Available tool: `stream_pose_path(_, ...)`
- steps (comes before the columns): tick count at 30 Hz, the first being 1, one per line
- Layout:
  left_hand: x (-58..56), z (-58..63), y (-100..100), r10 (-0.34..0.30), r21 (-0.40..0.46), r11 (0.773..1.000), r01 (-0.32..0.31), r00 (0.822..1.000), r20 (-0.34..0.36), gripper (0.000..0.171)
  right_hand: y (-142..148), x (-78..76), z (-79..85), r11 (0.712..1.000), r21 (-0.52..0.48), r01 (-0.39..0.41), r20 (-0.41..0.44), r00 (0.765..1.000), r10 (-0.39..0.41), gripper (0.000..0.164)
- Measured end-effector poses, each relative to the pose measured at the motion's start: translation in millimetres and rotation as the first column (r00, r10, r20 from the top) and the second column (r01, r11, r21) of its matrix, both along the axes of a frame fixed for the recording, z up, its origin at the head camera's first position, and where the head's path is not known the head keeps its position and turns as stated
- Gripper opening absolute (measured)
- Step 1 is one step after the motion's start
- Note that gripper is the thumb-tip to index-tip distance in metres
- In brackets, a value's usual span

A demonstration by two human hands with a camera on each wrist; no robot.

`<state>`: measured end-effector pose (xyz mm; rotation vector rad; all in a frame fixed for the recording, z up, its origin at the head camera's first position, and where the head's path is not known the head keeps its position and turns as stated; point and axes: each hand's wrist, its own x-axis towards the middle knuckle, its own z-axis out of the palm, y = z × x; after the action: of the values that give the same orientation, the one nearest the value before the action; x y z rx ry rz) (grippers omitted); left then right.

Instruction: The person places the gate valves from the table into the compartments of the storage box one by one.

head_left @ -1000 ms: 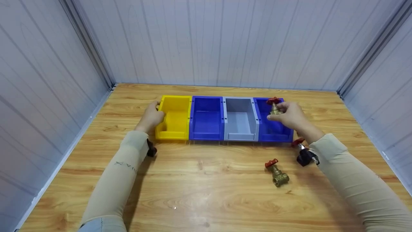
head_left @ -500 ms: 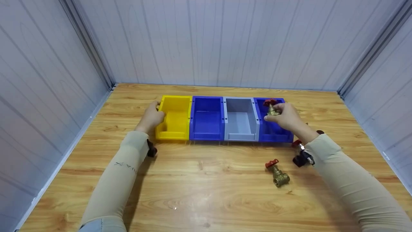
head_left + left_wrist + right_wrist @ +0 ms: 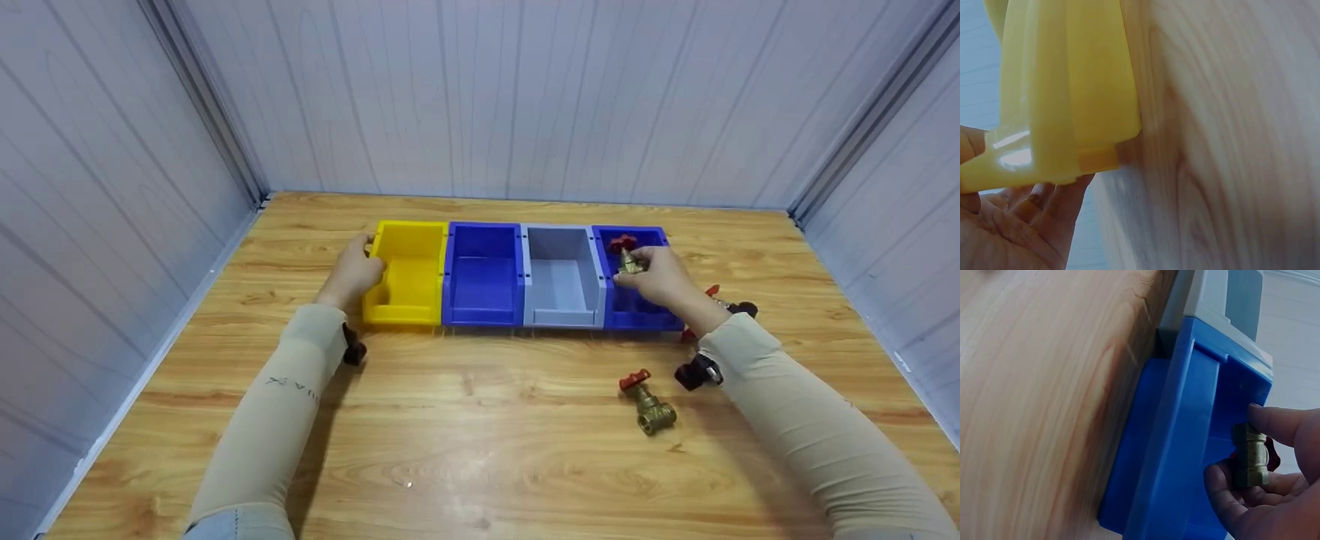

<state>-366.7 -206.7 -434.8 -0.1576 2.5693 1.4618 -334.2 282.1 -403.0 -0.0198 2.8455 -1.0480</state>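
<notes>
In the head view my left hand (image 3: 350, 274) grips the left wall of the yellow bin (image 3: 403, 314), thumb on the inner side. The left wrist view shows the fingers around the yellow plastic edge. My right hand (image 3: 663, 280) pinches a brass valve (image 3: 1250, 457) with a red handwheel (image 3: 622, 243). It holds the valve over the opening of the right-hand blue bin (image 3: 643, 321), between thumb and fingers in the right wrist view. The valve's lower part is partly hidden by the hand in the head view.
Between the outer bins stand another blue bin (image 3: 482, 295) and a grey bin (image 3: 563, 318), joined in one row. A second brass valve (image 3: 654, 415) lies on the wooden table (image 3: 480, 427). Red-handled fittings (image 3: 711, 291) beside my right wrist are partly hidden. Panel walls enclose the table.
My right hand has moved slightly left and lower with the valve, and the red-handled fittings behind the wrist show more. The left hand stays on the yellow bin.
</notes>
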Motion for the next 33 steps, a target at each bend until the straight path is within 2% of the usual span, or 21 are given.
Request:
stream_pose_path(6,2.7,0.5,-1.0,-0.010,-0.008,1.000,0.010,1.000,0.001,0.064,-1.2,-1.4,-6.3,0.999,0.037,-0.009,-0.023,1.000,0.009,0.058)
stream_pose_path(12,6.4,3.1,0.8,-0.017,0.002,1.000,0.017,1.000,0.001,0.063,-2.0,-4.1,-10.0,0.995,0.099,-0.010,0.008,1.000,0.009,0.058)
stream_pose_path(16,6.1,3.7,2.0,-0.003,0.016,1.000,0.003,1.000,0.013,0.063,-2.3,-6.5,-10.8,0.994,0.108,-0.012,0.026,1.000,0.009,0.058)
stream_pose_path(33,8.3,1.5,1.7,0.012,0.042,0.999,-0.013,1.000,0.022,0.062,-0.8,-15.5,-22.3,0.987,0.158,-0.028,-0.012,0.999,0.030,0.051)
